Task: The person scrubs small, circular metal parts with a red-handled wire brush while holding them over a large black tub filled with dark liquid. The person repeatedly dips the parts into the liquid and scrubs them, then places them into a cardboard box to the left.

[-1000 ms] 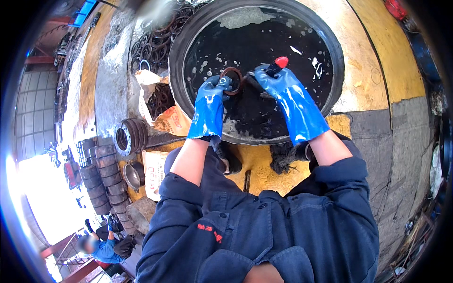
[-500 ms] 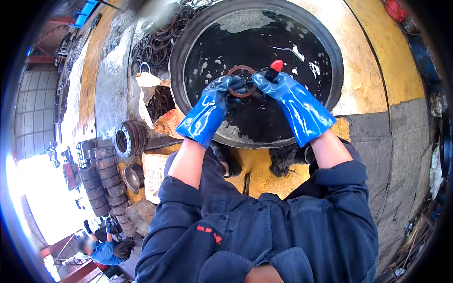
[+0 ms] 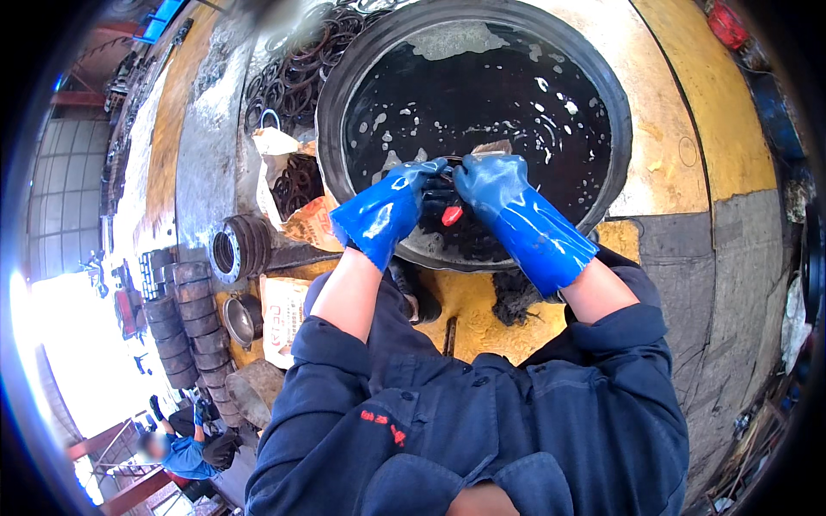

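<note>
Both my hands wear blue rubber gloves and meet above a big round tub (image 3: 621, 129) of dark liquid. My left hand (image 3: 391, 205) is closed, pinching a ring (image 3: 445, 160) that is now mostly hidden between the gloves. My right hand (image 3: 503, 193) is closed around a dark-handled tool (image 3: 452, 215) whose red end points down toward me. A flat, tan-grey end of it seems to show past my right fingers; I cannot make out its exact kind. The right fingers are close against the ring.
Many dark rings (image 3: 301, 64) lie heaped left of the tub. An opened sack (image 3: 274, 172) holds more rings. Nearby are stacked flanged rings (image 3: 228, 251), a metal bowl (image 3: 243, 318) and a white sack (image 3: 282, 318). Another person (image 3: 189, 456) sits far off at lower left.
My right hand has turned the tool over: its red end pointed up and away, now down toward me. The brown ring, earlier seen face-on, is tilted and mostly covered. Both hands are slightly nearer me.
</note>
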{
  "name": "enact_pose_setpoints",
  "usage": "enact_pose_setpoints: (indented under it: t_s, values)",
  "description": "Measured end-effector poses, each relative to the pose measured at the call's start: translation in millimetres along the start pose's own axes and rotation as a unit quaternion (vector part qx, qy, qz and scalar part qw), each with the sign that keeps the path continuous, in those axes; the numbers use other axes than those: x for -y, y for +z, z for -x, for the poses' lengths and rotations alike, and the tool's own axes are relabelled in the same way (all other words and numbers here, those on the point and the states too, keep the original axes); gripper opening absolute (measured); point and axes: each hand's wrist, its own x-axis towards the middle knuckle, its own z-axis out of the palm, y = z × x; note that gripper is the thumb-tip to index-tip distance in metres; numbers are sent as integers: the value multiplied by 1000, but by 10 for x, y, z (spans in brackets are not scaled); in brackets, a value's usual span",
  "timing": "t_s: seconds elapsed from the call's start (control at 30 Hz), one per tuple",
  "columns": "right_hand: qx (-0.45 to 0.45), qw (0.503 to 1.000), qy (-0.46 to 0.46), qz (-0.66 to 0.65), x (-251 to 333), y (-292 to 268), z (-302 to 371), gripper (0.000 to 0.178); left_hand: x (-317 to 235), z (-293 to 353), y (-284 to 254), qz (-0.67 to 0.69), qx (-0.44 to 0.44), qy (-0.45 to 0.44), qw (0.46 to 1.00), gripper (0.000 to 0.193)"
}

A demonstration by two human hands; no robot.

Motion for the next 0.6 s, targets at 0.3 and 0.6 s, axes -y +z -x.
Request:
enact_pose_setpoints:
  t_s: [0.3,0.6]
  values:
    - [50,935,282,-209,-446,-229,31,26,-269,43,133,-64,-134,35,988,31]
    - [-181,910,-14,-372,-208,-330,-68,22,-149,-13,86,-153,-91,110,978,32]
